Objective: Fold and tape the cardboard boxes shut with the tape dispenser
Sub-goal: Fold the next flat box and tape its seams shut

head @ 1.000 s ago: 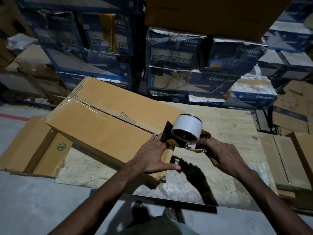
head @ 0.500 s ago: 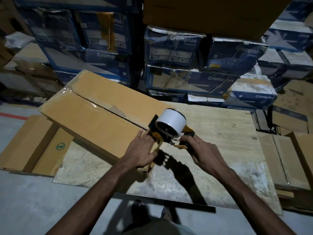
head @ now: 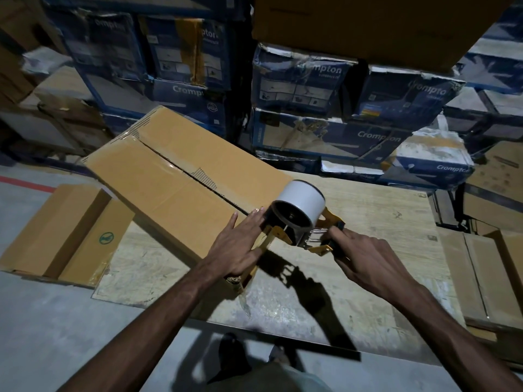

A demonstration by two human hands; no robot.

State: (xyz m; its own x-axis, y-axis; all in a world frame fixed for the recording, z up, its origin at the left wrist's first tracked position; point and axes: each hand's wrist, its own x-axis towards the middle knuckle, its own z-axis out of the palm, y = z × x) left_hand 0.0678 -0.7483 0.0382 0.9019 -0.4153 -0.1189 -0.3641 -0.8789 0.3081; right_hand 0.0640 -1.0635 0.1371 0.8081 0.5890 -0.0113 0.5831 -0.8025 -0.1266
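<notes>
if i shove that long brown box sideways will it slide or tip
Probably slides, not tips: the long box lies flat on the wooden board. Closed flaps suggest it is fairly stiff. Its far end seems to overhang the board, so it might pivot there.

The cardboard box (head: 175, 188) lies on the plywood board (head: 368, 222), stacked cartons (head: 325, 108) behind, smaller box (head: 65, 230) left.

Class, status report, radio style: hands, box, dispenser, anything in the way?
Left hand flat on box. Right hand grips dispenser at near end of seam. Nothing lying on the seam ahead.
</notes>
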